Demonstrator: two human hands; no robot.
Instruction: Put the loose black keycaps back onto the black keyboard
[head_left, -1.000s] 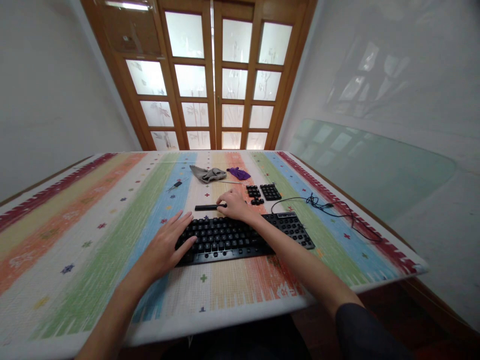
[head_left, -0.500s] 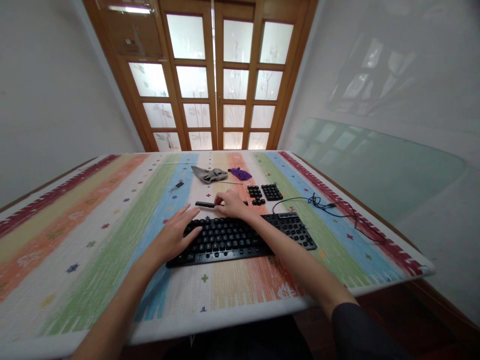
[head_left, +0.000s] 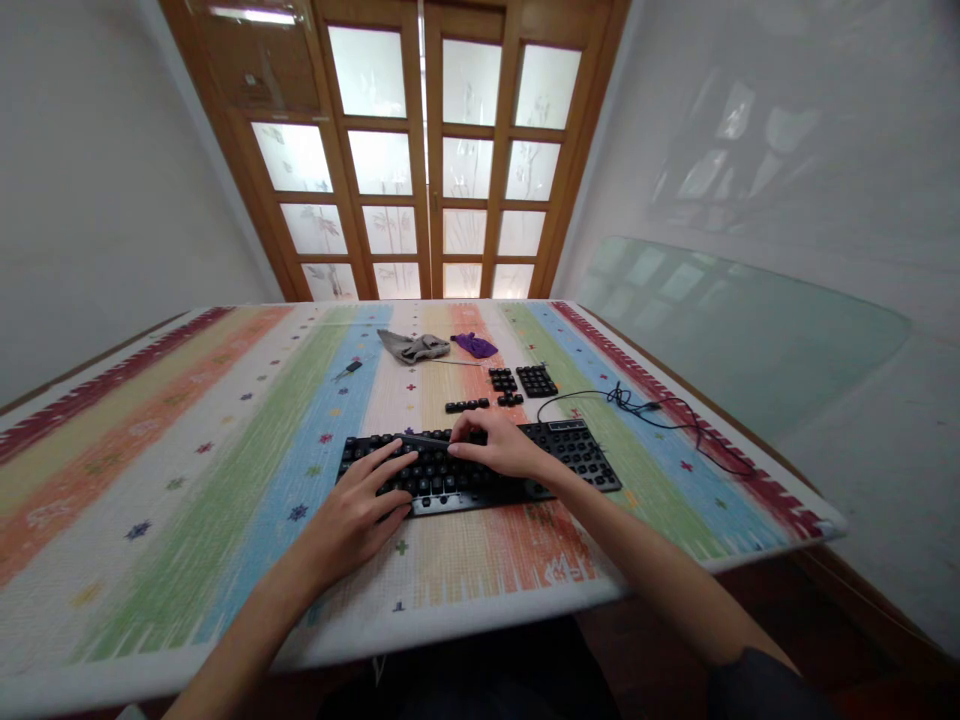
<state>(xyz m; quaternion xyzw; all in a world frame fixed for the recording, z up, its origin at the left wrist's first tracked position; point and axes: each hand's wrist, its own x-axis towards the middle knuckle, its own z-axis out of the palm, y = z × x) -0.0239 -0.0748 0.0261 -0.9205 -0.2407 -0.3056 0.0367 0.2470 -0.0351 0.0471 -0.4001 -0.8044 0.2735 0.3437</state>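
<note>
A striped tablecloth (head_left: 187,520) covers the table, and its near edge runs along 6 o'clock. The left hand (head_left: 367,508) comes in from 7 o'clock. Its fingers are spread out over the 9 o'clock end of the black keyboard (head_left: 480,492), which lies in front of the person. A long black bar (head_left: 424,441) is over the top rows of keys, and it points to 9 o'clock. One left fingertip is at the far end of the bar, but I can't tell how hard it presses. The right hand (head_left: 496,443) comes in from 4 o'clock and pinches the other end of the bar between thumb and fingers.

Past the keyboard, a short row of loose keys (head_left: 466,406) sits at 12 o'clock. Two blocks of keys (head_left: 536,381) and a little bunch of keys (head_left: 510,399) sit at 1 o'clock. A black cord (head_left: 637,404) makes a messy loop at 2 o'clock. Farther off there is a small black thing (head_left: 349,370) at 10 o'clock, a gray cloth (head_left: 416,348) at 11 and a purple cloth (head_left: 475,345) at 12. Big wooden doors (head_left: 426,230) stand behind it all — with bright panes.
</note>
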